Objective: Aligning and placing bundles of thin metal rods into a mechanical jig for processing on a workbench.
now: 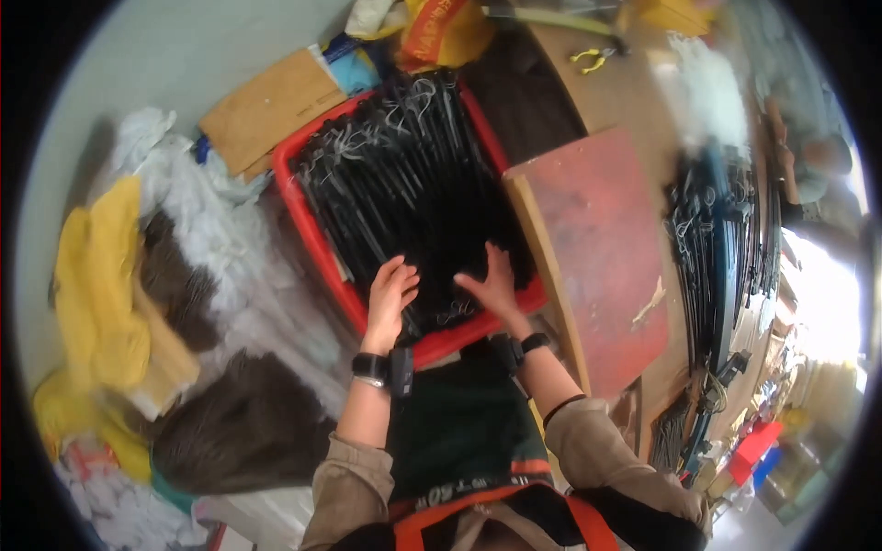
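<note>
A red crate [319,241] in front of me is packed with long thin black rods [395,174], lying side by side. Pale, wire-like bits show at their far ends, and a few more at the near end of the crate. My left hand [393,292] hovers over the near left part of the crate, fingers loosely bent, nothing visible in it. To its right, my right hand [493,283] is spread with the thumb apart, over the crate's near right part. Whether either hand touches the rods cannot be made out.
A worn red board [597,257] borders the crate on the right. Beyond it are more black rods [703,266] and pliers [591,61] on a bench. Cardboard [271,106], white plastic sheeting [220,220] and yellow bags [106,285] crowd the left. Another person [804,170] is far right.
</note>
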